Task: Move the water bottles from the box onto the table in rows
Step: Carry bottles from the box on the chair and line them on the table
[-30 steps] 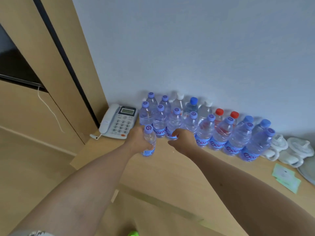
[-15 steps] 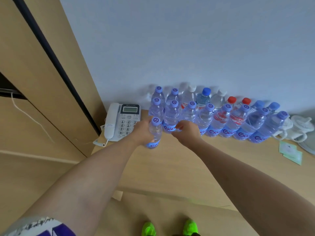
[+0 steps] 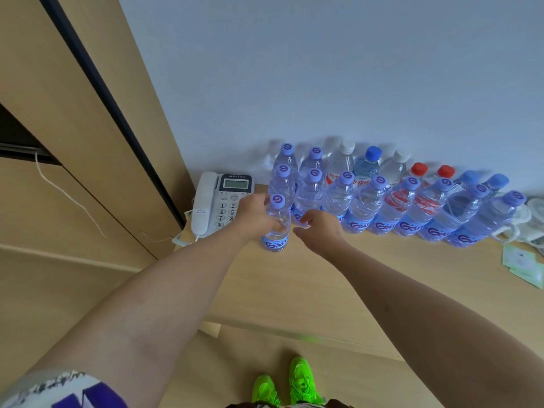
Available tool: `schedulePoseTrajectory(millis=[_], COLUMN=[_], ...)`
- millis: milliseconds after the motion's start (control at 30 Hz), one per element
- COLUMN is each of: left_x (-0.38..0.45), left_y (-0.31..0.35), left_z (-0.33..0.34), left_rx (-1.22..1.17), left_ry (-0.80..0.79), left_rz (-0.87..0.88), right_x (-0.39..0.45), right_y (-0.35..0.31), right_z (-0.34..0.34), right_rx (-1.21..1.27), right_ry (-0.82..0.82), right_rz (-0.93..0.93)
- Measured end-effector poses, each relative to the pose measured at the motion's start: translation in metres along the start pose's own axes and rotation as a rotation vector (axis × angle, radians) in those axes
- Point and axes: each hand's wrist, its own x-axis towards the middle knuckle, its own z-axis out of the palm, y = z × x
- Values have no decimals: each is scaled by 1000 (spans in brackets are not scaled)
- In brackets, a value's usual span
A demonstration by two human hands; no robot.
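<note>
Two rows of clear water bottles [image 3: 379,201] with purple, blue, white and red caps stand against the wall on the wooden table [image 3: 368,278]. In front of the rows' left end, a single purple-capped bottle [image 3: 276,240] stands upright on the table with my left hand [image 3: 256,216] gripping its body. My right hand [image 3: 319,228] hovers just to its right, in front of the second row. Its fingers are loosely curled and hold nothing. The box is out of view.
A white desk phone [image 3: 217,201] sits at the table's left end, close to my left hand. White cups [image 3: 527,228] and green paper packets [image 3: 524,260] lie at the far right. A wooden cabinet rises on the left. My green shoes [image 3: 294,384] are below.
My left hand has kept its grip on the front bottle, which stays in front of the rows' left end. My right hand has drawn slightly back from the second-row bottle it was touching.
</note>
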Motion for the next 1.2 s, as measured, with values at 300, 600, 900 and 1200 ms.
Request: schedulePoseTrajectory(millis=[300, 600, 900, 1200], left_x=[0, 2, -12, -41], left_y=[3, 4, 18, 104], left_z=[6, 7, 9, 39], left_rx=[-22, -52, 82, 415], left_ry=[56, 14, 193, 271], left_rz=[59, 40, 169, 436], right_x=[4, -5, -33, -92], right_y=[3, 12, 33, 100], right_z=[-2, -15, -31, -111], right_rx=[-36, -60, -70, -65], right_ry=[25, 71, 82, 202], right_rz=[-35, -5, 44, 84])
